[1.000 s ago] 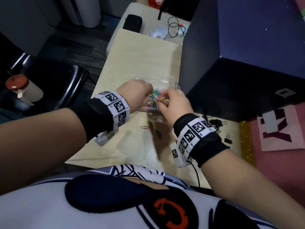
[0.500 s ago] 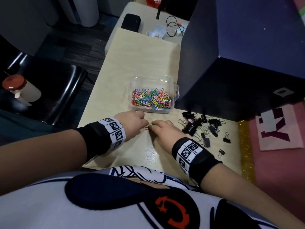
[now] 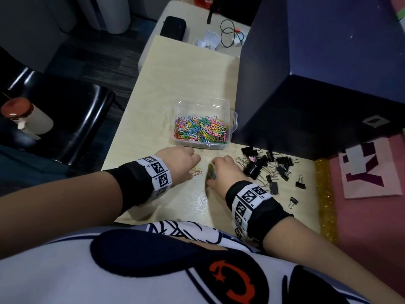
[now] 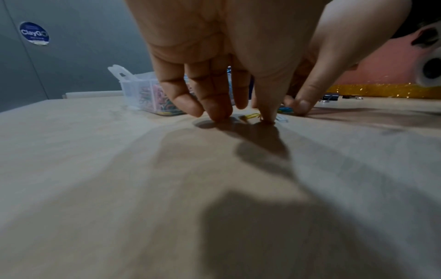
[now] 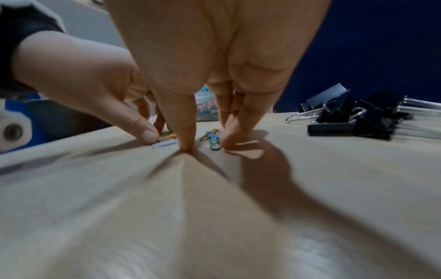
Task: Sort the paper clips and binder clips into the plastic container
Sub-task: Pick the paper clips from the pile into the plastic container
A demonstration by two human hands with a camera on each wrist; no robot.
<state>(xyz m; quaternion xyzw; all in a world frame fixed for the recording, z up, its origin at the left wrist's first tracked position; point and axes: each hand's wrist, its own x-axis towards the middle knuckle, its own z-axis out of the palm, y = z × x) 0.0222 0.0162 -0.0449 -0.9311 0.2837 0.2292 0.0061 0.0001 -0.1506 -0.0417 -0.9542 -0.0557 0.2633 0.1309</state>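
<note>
A clear plastic container (image 3: 232, 119) holds a heap of coloured paper clips (image 3: 200, 128); it also shows in the left wrist view (image 4: 138, 90). A few loose paper clips (image 3: 197, 172) lie on the table between my hands. My left hand (image 3: 192, 163) stands on its fingertips, its thumb (image 4: 266, 115) pressing a yellow clip (image 4: 250, 116). My right hand (image 5: 207, 145) has thumb and fingertips on the table either side of blue and green clips (image 5: 211, 138). A white clip (image 5: 165, 144) lies by the left thumb. Black binder clips (image 3: 260, 165) lie right of my right hand.
A dark blue box (image 3: 306, 95) stands right behind the container and binder clips. The table's left edge (image 3: 114, 145) drops to a black chair (image 3: 65, 119) with a red-capped bottle (image 3: 24, 117). A gold strip (image 3: 326, 194) and pink mat (image 3: 361, 172) lie right.
A second ago both hands were over the container. They have drawn back toward me and come down on the table around the loose clips.
</note>
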